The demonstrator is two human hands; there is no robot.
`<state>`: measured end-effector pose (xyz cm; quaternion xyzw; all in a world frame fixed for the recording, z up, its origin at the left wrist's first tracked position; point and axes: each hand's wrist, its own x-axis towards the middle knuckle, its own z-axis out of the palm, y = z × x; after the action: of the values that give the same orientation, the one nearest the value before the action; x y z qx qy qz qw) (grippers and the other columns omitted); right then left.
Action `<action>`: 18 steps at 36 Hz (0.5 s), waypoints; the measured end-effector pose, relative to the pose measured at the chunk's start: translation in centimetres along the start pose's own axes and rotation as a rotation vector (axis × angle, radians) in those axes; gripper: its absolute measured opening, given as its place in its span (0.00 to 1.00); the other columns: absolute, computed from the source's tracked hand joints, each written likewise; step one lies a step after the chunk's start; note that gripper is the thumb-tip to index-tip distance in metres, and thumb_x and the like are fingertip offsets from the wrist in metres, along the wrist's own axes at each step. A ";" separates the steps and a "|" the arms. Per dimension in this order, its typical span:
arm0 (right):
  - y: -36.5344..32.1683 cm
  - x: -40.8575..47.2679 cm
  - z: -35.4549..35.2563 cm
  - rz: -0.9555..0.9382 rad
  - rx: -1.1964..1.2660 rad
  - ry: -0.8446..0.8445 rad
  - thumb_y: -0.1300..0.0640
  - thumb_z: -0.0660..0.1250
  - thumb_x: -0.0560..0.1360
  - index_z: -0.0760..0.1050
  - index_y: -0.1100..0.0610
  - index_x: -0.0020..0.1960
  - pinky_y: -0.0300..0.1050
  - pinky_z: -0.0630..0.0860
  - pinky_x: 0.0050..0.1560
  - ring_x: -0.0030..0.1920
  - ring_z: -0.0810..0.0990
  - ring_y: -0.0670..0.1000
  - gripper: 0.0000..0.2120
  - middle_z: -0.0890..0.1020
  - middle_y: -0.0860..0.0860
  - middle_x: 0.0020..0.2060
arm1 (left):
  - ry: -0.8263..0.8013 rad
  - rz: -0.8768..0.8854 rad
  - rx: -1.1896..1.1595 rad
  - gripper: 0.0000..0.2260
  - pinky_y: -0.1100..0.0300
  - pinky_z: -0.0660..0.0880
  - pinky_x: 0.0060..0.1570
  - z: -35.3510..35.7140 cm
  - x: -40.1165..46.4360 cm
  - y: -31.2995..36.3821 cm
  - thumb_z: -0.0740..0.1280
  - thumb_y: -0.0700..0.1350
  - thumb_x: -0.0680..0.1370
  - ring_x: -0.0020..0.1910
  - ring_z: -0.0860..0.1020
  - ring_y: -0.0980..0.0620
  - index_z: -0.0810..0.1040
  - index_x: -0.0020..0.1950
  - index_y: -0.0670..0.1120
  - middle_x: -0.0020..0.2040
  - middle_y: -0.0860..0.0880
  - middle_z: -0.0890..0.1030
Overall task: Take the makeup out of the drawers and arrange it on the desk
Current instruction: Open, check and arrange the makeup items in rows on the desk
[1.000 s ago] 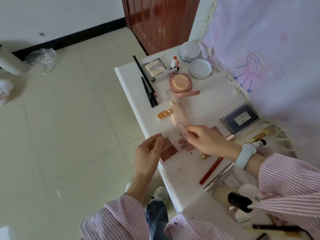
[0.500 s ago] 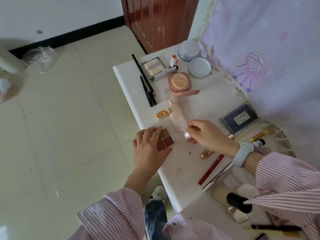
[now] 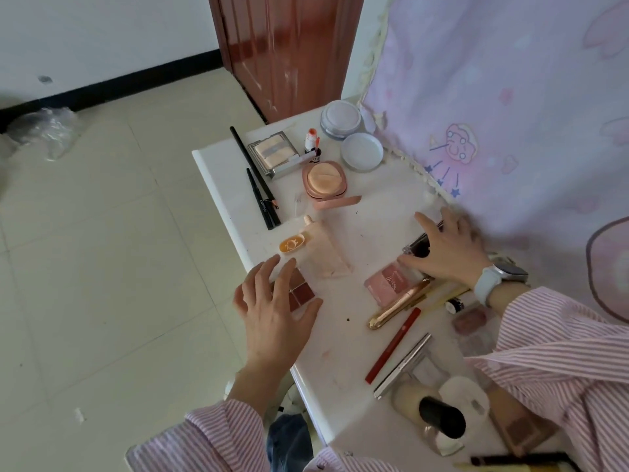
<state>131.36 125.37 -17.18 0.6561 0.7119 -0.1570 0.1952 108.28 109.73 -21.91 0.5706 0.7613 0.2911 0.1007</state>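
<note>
On the white desk (image 3: 340, 338) a brown eyeshadow palette (image 3: 303, 292) lies near the left edge. My left hand (image 3: 275, 311) is over it with fingers spread, partly covering it. My right hand (image 3: 449, 250) is farther right by the curtain, thumb and fingers around a dark flat case (image 3: 420, 247), which it mostly hides. A pink blush palette (image 3: 388, 282) lies just below that hand. Between my hands sits a peach tube (image 3: 323, 253) with its orange cap (image 3: 292, 245) beside it.
At the back stand a round jar (image 3: 340, 119), its lid (image 3: 362, 151), a cushion compact (image 3: 325, 182), a square compact (image 3: 272, 153) and black pencils (image 3: 255, 172). A gold tube (image 3: 398, 306), red pencil (image 3: 393, 345), silver stick (image 3: 403, 366) and black-capped bottle (image 3: 439, 415) crowd the near right.
My right hand left the spot by the peach tube and moved right onto the dark case. My left hand spread its fingers over the brown palette. The pink blush palette came into sight.
</note>
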 end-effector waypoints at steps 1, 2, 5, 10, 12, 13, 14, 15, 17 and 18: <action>0.0 0.2 -0.1 0.000 0.007 -0.002 0.32 0.62 0.68 0.46 0.42 0.74 0.63 0.51 0.70 0.74 0.44 0.62 0.41 0.45 0.53 0.75 | 0.007 0.001 0.001 0.30 0.43 0.60 0.62 -0.1 0.1 0.1 0.73 0.55 0.68 0.65 0.63 0.44 0.67 0.65 0.49 0.65 0.43 0.71; 0.0 0.3 -0.2 0.001 0.017 -0.003 0.33 0.62 0.68 0.47 0.42 0.74 0.63 0.53 0.70 0.73 0.46 0.63 0.41 0.46 0.53 0.75 | 0.013 0.000 0.000 0.28 0.43 0.60 0.62 -0.1 0.2 0.2 0.70 0.57 0.69 0.65 0.63 0.44 0.67 0.65 0.48 0.65 0.43 0.71; -0.4 0.3 -0.8 -0.003 0.026 0.023 0.35 0.64 0.67 0.49 0.42 0.73 0.64 0.56 0.68 0.71 0.51 0.64 0.40 0.50 0.53 0.74 | 0.031 -0.002 -0.016 0.26 0.45 0.60 0.62 -0.3 0.7 0.9 0.63 0.59 0.71 0.66 0.63 0.43 0.68 0.64 0.47 0.65 0.44 0.69; -1.8 -1.3 -1.7 -0.108 0.149 0.223 0.35 0.64 0.67 0.46 0.43 0.73 0.61 0.59 0.67 0.69 0.57 0.61 0.42 0.55 0.53 0.71 | 0.081 0.011 -0.202 0.22 0.66 0.60 0.63 -1.4 1.7 2.9 0.62 0.52 0.73 0.63 0.66 0.46 0.70 0.64 0.45 0.64 0.45 0.69; -2.4 -2.3 -2.3 -0.200 0.214 0.327 0.35 0.66 0.66 0.44 0.43 0.74 0.60 0.57 0.67 0.69 0.58 0.58 0.45 0.57 0.53 0.70 | 0.052 -0.012 -0.346 0.20 0.78 0.64 0.53 -2.2 2.3 4.0 0.62 0.51 0.74 0.61 0.67 0.53 0.72 0.63 0.44 0.63 0.47 0.69; -2.7 -2.9 -2.7 -0.255 0.249 0.370 0.36 0.67 0.66 0.44 0.43 0.74 0.59 0.56 0.67 0.70 0.58 0.56 0.46 0.57 0.53 0.69 | 0.026 -0.047 -0.429 0.18 0.78 0.67 0.50 -2.6 2.6 4.5 0.62 0.50 0.75 0.59 0.69 0.57 0.73 0.62 0.45 0.62 0.50 0.70; -2.9 -3.5 -3.1 -0.308 0.291 0.399 0.37 0.68 0.65 0.43 0.44 0.74 0.58 0.56 0.67 0.70 0.57 0.55 0.47 0.57 0.53 0.69 | -0.021 -0.099 -0.521 0.14 0.74 0.70 0.48 -3.0 3.0 5.1 0.63 0.49 0.76 0.56 0.72 0.60 0.73 0.60 0.48 0.61 0.52 0.71; -3.1 -4.1 -3.5 -0.361 0.340 0.416 0.38 0.69 0.65 0.43 0.44 0.74 0.58 0.55 0.67 0.70 0.56 0.54 0.48 0.57 0.52 0.69 | -0.096 -0.169 -0.620 0.10 0.70 0.72 0.48 -3.3 3.4 5.7 0.64 0.47 0.77 0.54 0.74 0.61 0.73 0.58 0.51 0.59 0.53 0.73; -3.6 -5.3 -4.3 -0.472 0.448 0.432 0.38 0.70 0.63 0.42 0.43 0.73 0.56 0.55 0.69 0.71 0.53 0.51 0.50 0.56 0.50 0.69 | -0.339 -0.357 -0.860 0.07 0.63 0.75 0.51 -4.0 4.2 6.7 0.62 0.48 0.79 0.53 0.76 0.59 0.73 0.56 0.53 0.58 0.52 0.76; -3.9 -5.8 -4.7 -0.533 0.502 0.444 0.37 0.69 0.62 0.41 0.41 0.72 0.54 0.55 0.70 0.71 0.52 0.48 0.49 0.56 0.49 0.69 | -0.478 -0.458 -1.002 0.10 0.59 0.76 0.54 -4.2 4.7 7.1 0.61 0.51 0.78 0.54 0.77 0.56 0.74 0.58 0.52 0.59 0.50 0.77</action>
<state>127.51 122.17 -10.42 0.4941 0.8211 -0.2253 -0.1757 110.45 113.93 -13.74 0.3247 0.5913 0.4491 0.5859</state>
